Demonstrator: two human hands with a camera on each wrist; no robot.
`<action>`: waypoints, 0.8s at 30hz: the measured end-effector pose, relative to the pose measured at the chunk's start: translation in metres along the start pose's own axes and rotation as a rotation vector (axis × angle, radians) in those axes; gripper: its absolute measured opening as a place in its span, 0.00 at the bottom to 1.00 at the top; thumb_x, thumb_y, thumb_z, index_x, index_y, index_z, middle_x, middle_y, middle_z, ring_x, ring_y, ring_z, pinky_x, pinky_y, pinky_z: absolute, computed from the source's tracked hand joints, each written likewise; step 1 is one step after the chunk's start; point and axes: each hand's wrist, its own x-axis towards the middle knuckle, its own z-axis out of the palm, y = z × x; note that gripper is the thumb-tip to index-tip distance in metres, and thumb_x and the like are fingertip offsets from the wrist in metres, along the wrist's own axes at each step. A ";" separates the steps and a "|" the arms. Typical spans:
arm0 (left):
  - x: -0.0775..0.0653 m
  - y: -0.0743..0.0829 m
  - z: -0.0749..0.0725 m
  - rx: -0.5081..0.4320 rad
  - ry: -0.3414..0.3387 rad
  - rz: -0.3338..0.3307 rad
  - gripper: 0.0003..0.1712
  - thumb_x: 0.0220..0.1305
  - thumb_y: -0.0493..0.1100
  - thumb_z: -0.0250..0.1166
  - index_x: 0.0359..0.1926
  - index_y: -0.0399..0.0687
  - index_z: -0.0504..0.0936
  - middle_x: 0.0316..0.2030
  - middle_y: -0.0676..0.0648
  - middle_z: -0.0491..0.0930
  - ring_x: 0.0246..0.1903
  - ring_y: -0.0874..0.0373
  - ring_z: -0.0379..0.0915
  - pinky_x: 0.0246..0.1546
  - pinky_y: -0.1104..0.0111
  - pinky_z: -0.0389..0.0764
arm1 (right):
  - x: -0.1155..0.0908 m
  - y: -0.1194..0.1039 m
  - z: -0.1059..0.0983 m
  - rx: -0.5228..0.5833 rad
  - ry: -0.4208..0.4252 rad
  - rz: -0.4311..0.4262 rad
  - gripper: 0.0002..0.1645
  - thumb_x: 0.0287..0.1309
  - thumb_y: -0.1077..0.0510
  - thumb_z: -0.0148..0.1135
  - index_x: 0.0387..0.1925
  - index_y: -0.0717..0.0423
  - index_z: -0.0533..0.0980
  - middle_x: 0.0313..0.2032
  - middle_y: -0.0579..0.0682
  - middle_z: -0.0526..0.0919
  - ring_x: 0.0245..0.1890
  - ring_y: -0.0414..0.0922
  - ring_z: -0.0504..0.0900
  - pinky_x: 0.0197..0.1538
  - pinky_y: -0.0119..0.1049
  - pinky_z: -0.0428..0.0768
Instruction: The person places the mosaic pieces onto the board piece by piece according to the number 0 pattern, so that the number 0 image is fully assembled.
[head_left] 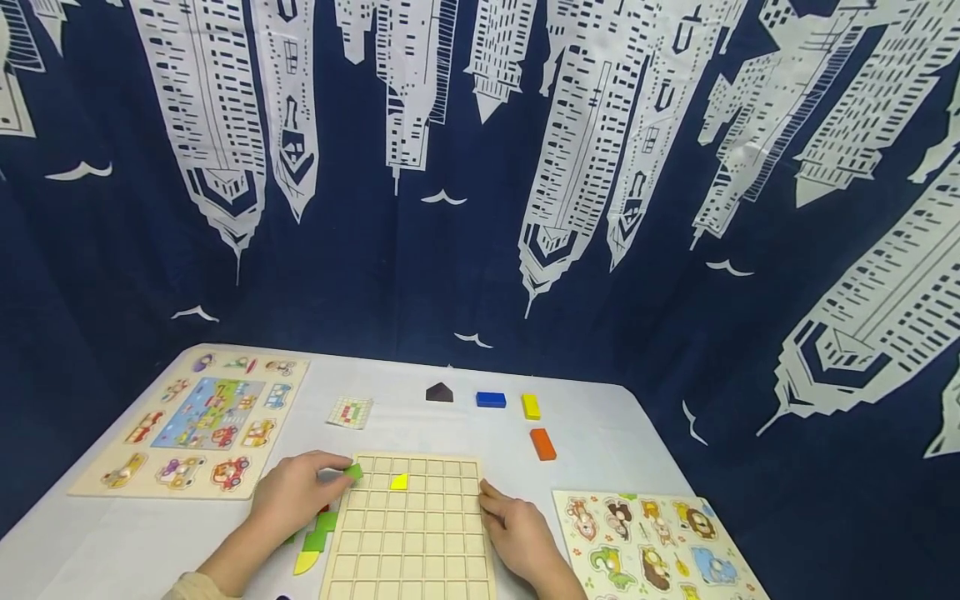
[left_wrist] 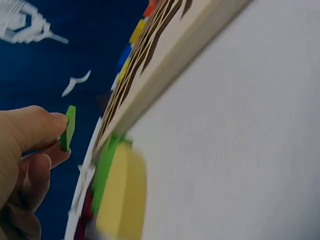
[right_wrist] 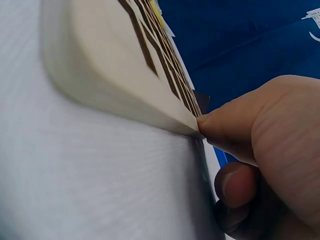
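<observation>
Pinching a small green block [head_left: 355, 472] between thumb and fingertips with the left hand's grip [head_left: 294, 496], at the far left corner of a pale wooden grid board [head_left: 411, 522]. Showing a gap between block and board in the left wrist view. Holding the board's right edge with the right hand's grip [head_left: 521, 533], pinched at the rim, with thumb on the edge and other fingers curled lower down.

Find the board lying flat on the near middle of the white tabletop [head_left: 600, 442], divided into square cells, with one yellow quarter-round piece [head_left: 400, 482] in a cell toward the far end, left of centre. Just beside its left edge, see green blocks [head_left: 315, 542], a yellow quarter-round block [head_left: 306, 563] nearer, and a mostly hidden red piece [head_left: 324, 507].

Past the board's far edge, find a small pattern card [head_left: 350, 412] on the left, then, going right, a dark house-shaped block [head_left: 439, 392], a blue rectangular block [head_left: 491, 400] and a yellow rectangular block [head_left: 531, 407], with an orange rectangular block [head_left: 543, 445] nearer. At far left, see a vehicle puzzle board [head_left: 168, 385]; at near right, an animal puzzle board [head_left: 626, 533]. Beyond, see a dark blue curtain [head_left: 420, 267] printed with white upside-down skyscrapers.
</observation>
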 end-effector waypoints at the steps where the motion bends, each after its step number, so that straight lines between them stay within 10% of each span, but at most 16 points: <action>1: 0.002 0.005 0.003 -0.003 -0.012 0.010 0.15 0.56 0.54 0.78 0.45 0.64 0.91 0.44 0.52 0.90 0.20 0.62 0.71 0.16 0.68 0.62 | 0.000 0.000 0.000 -0.004 0.002 -0.003 0.19 0.64 0.64 0.65 0.56 0.62 0.83 0.64 0.52 0.80 0.63 0.53 0.81 0.63 0.52 0.77; 9: 0.017 0.040 0.029 0.045 -0.084 0.167 0.10 0.55 0.52 0.78 0.41 0.66 0.92 0.44 0.59 0.89 0.45 0.55 0.86 0.36 0.60 0.82 | 0.000 0.003 0.001 0.050 -0.008 0.000 0.19 0.65 0.63 0.65 0.57 0.61 0.83 0.64 0.51 0.80 0.63 0.53 0.80 0.63 0.52 0.76; 16: 0.031 0.057 0.050 0.073 -0.125 0.333 0.08 0.55 0.50 0.79 0.38 0.61 0.93 0.40 0.58 0.90 0.44 0.58 0.86 0.40 0.58 0.84 | -0.001 0.005 0.001 0.056 -0.004 -0.001 0.19 0.65 0.63 0.65 0.57 0.60 0.83 0.64 0.51 0.80 0.63 0.53 0.81 0.63 0.53 0.76; 24: 0.030 0.061 0.054 0.126 -0.108 0.367 0.04 0.54 0.49 0.79 0.32 0.63 0.92 0.37 0.61 0.88 0.41 0.61 0.86 0.37 0.59 0.83 | 0.000 0.004 0.001 0.060 -0.009 0.003 0.20 0.65 0.64 0.64 0.57 0.61 0.82 0.65 0.52 0.80 0.64 0.53 0.80 0.64 0.53 0.76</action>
